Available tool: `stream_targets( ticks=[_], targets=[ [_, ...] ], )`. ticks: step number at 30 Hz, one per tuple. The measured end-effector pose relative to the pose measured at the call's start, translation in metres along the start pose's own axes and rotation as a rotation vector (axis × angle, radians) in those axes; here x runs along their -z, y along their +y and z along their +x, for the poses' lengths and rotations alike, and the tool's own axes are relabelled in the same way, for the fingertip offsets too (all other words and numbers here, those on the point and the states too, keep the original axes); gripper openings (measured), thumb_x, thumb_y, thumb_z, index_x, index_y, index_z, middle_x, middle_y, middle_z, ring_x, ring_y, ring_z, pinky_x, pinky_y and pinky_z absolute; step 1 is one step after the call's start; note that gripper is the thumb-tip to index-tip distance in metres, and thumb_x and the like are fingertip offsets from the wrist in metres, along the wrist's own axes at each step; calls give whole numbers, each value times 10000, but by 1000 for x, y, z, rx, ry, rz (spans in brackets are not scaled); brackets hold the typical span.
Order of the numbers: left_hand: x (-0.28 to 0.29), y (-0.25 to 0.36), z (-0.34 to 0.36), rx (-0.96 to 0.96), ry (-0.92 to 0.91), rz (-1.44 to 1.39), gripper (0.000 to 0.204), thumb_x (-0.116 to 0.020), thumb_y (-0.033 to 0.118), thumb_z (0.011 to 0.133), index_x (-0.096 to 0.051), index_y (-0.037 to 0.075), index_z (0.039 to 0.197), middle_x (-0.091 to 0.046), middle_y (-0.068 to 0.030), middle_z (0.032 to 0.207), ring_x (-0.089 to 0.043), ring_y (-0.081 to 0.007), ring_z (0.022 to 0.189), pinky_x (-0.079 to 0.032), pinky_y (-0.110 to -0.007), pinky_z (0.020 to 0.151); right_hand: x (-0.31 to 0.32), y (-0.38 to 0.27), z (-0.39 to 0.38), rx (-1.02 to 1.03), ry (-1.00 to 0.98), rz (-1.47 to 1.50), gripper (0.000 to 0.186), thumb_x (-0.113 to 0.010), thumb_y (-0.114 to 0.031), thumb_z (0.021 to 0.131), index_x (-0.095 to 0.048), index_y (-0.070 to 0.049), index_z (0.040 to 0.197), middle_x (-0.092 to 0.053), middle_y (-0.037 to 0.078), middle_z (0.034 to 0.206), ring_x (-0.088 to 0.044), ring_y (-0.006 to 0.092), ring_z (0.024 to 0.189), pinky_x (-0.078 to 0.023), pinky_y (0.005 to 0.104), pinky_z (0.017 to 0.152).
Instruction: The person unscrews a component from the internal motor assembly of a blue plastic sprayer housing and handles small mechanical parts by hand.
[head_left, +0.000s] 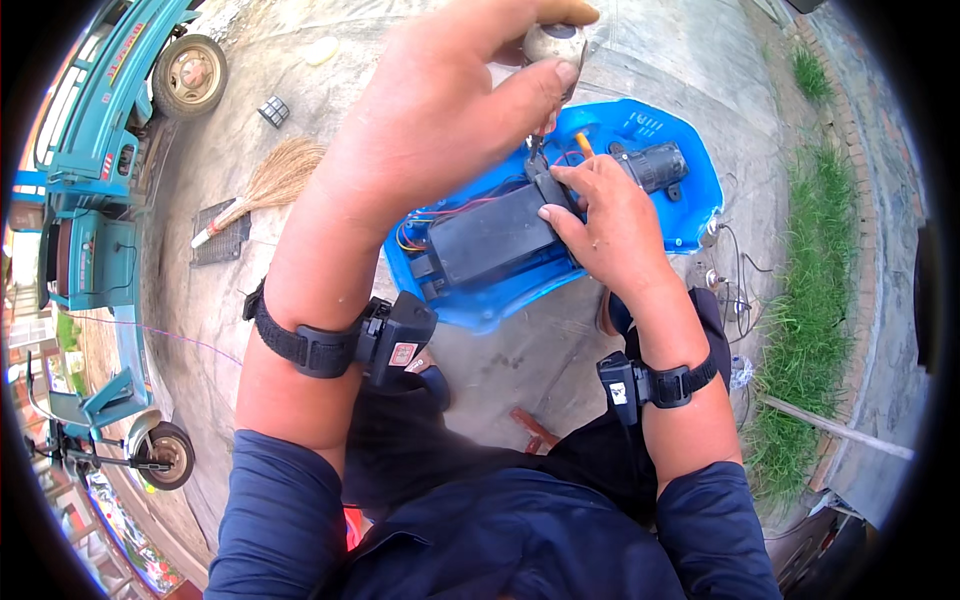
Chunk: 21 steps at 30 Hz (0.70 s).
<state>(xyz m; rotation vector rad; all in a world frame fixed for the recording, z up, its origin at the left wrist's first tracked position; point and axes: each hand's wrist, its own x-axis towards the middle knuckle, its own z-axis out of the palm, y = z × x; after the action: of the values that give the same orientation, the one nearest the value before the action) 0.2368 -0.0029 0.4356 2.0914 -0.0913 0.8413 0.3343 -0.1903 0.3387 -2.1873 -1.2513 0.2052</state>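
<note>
A blue plastic shell (705,200) lies with its hollow side up before me. Inside are a black rectangular box (490,240), coloured wires (455,211) and a black cylindrical motor-like part (655,166). My left hand (440,105) is wrapped around what looks like a screwdriver (556,45) with a rounded pale end. Its slim lower part points down at a black bracket (547,184) across the box. Thumb and fingers of my right hand (615,225) grip that bracket. A small orange stick (584,144) shows beside its fingers; its kind is unclear.
A straw broom (265,180) lies on the concrete at left, near a small dark cage-like piece (272,111). Teal three-wheeled vehicles (90,240) stand further left. At right are loose cables (740,270), a grass strip (810,300) and a pole (840,428).
</note>
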Motion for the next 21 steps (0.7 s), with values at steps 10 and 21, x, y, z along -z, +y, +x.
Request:
stream_targets(
  ticks=[10,21],
  targets=[
    [2,11,0,20,-33,53,338,-771,106,894,-715,33,1219,-688,-100,993,-643,-189,903,-518,-312,831,0,0,-1,-4,-1,15,378,-809,-219,805,-739,-60,1141,-649,129,1029,-672,342,967,-552,448,841],
    [9,5,2,-33,-53,126,351,-788,138,890,-718,31,1217,-706,-113,1046,-649,-187,901,-526,-305,820,1,-1,0,11,13,17,373,-813,-215,798,-741,-56,1128,-650,127,1017,-673,341,958,-553,448,833]
  ],
)
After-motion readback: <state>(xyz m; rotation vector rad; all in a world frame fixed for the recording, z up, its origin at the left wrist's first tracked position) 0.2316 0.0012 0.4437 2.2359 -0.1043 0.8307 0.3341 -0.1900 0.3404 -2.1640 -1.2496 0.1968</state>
